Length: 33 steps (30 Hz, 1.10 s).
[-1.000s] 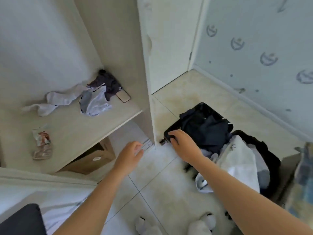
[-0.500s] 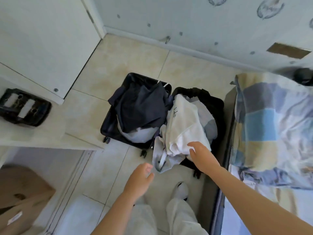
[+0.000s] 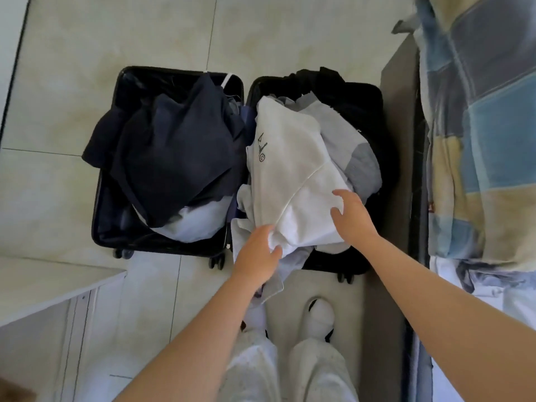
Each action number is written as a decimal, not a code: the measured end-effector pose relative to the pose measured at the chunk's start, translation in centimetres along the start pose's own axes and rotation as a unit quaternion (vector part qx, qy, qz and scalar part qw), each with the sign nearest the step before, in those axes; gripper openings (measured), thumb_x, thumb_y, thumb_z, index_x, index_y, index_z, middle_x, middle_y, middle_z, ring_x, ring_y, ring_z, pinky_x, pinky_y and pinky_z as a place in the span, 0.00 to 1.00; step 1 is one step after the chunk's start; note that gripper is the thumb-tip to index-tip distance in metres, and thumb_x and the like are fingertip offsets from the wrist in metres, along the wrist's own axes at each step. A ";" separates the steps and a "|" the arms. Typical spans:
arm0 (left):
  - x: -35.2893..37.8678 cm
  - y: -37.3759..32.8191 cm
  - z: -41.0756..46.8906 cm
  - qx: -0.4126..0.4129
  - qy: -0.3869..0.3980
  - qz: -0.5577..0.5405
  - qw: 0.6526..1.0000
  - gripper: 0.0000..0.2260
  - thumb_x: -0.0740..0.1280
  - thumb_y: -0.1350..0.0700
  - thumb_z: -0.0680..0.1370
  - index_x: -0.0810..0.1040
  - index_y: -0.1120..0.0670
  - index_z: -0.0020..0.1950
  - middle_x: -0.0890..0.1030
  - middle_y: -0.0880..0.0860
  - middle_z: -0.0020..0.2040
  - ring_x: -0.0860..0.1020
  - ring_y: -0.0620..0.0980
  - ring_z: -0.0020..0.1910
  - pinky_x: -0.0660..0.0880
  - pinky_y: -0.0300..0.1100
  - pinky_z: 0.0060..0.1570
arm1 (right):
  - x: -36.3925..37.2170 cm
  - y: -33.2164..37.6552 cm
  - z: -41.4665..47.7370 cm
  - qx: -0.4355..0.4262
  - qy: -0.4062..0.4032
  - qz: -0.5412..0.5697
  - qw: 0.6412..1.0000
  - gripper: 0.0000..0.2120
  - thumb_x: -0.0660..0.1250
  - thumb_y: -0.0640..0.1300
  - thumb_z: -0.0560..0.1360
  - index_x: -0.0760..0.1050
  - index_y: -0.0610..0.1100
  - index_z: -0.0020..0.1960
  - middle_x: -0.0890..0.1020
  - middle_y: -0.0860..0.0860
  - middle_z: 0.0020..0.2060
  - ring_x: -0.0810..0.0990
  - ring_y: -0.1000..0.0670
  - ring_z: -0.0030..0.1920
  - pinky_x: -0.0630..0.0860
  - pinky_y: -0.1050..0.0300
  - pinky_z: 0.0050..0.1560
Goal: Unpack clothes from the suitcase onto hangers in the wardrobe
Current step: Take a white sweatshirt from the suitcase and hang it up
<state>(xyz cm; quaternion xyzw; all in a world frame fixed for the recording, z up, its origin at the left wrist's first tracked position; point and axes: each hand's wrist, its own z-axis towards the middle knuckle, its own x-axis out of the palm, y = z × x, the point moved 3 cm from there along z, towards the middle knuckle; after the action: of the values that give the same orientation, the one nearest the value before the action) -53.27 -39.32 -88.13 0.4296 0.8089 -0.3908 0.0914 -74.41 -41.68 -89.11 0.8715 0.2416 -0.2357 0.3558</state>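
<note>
The white top (image 3: 293, 181), heaped in the right half of the open suitcase (image 3: 100, 221), looks soft, light and floppy, so we bunch its near edge in our left hand (image 3: 256, 255), rest our right hand (image 3: 353, 217) spread-fingered on it, and would lift it by the shoulders.
</note>
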 end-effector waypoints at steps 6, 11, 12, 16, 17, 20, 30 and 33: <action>3.0 1.7 9.2 -0.009 0.012 -0.009 1.000 0.24 0.63 0.60 0.79 0.61 0.55 0.74 0.67 0.51 0.70 0.66 0.50 0.69 0.60 0.34 0.59 | 3.2 -3.2 5.2 0.066 -0.060 0.160 0.983 0.41 0.70 0.41 0.72 0.50 0.49 0.76 0.64 0.49 0.71 0.74 0.47 0.62 0.75 0.52 0.58; 2.7 2.6 10.9 -0.043 0.032 -0.051 0.997 0.21 0.63 0.60 0.77 0.67 0.52 0.69 0.73 0.50 0.64 0.71 0.52 0.65 0.65 0.38 0.55 | 4.3 -1.0 6.5 0.037 0.001 0.107 0.994 0.25 0.71 0.57 0.70 0.72 0.51 0.65 0.80 0.53 0.55 0.79 0.49 0.53 0.76 0.50 0.54; 1.9 2.3 10.6 -0.051 0.016 -0.060 0.997 0.21 0.63 0.60 0.77 0.67 0.52 0.70 0.72 0.50 0.66 0.70 0.51 0.66 0.65 0.38 0.56 | 4.2 -0.2 6.2 0.028 0.021 0.117 0.992 0.15 0.69 0.56 0.73 0.76 0.52 0.57 0.81 0.54 0.48 0.79 0.50 0.49 0.75 0.51 0.51; -2.7 -0.1 8.4 -0.055 -0.019 -0.077 0.995 0.20 0.62 0.58 0.79 0.68 0.53 0.71 0.73 0.51 0.68 0.70 0.50 0.66 0.66 0.39 0.59 | 1.7 3.1 4.0 -0.009 0.035 0.145 0.989 0.13 0.63 0.48 0.78 0.69 0.46 0.36 0.70 0.51 0.31 0.69 0.50 0.33 0.65 0.52 0.39; -3.8 -0.7 7.9 -0.051 -0.020 -0.075 0.996 0.19 0.61 0.58 0.79 0.68 0.53 0.71 0.74 0.51 0.66 0.71 0.49 0.65 0.66 0.39 0.56 | 0.4 4.0 3.3 -0.025 0.018 0.118 0.993 0.14 0.63 0.48 0.79 0.68 0.43 0.37 0.70 0.48 0.33 0.70 0.48 0.34 0.67 0.51 0.39; -7.7 -3.1 6.1 -0.046 -0.029 -0.079 0.995 0.18 0.61 0.59 0.79 0.70 0.53 0.69 0.75 0.52 0.64 0.73 0.50 0.63 0.70 0.41 0.55 | -3.6 7.1 0.8 -0.067 -0.023 0.082 0.994 0.16 0.63 0.46 0.79 0.72 0.32 0.44 0.77 0.40 0.43 0.79 0.47 0.38 0.77 0.48 0.46; -17.2 -13.4 -2.4 -0.101 -0.060 -0.303 0.946 0.20 0.59 0.38 0.78 0.74 0.54 0.56 0.78 0.49 0.49 0.76 0.49 0.49 0.72 0.45 0.49 | -16.8 19.5 -10.1 -0.105 0.041 0.307 0.945 0.18 0.65 0.49 0.75 0.76 0.36 0.57 0.81 0.41 0.55 0.80 0.47 0.56 0.72 0.47 0.65; -20.5 -16.8 -5.9 -0.154 0.028 -0.453 0.878 0.29 0.62 0.30 0.72 0.80 0.52 0.58 0.84 0.53 0.52 0.82 0.53 0.51 0.78 0.46 0.52 | -20.4 23.2 -14.7 -0.118 0.098 0.360 0.920 0.12 0.61 0.42 0.78 0.77 0.38 0.58 0.83 0.48 0.52 0.80 0.52 0.56 0.71 0.55 0.64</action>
<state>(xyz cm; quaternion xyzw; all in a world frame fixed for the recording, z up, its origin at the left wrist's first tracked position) -52.44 -53.42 -64.87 0.0072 0.9673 -0.2479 -0.0530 -72.97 -50.70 -56.17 0.8702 -0.0294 0.0248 0.4912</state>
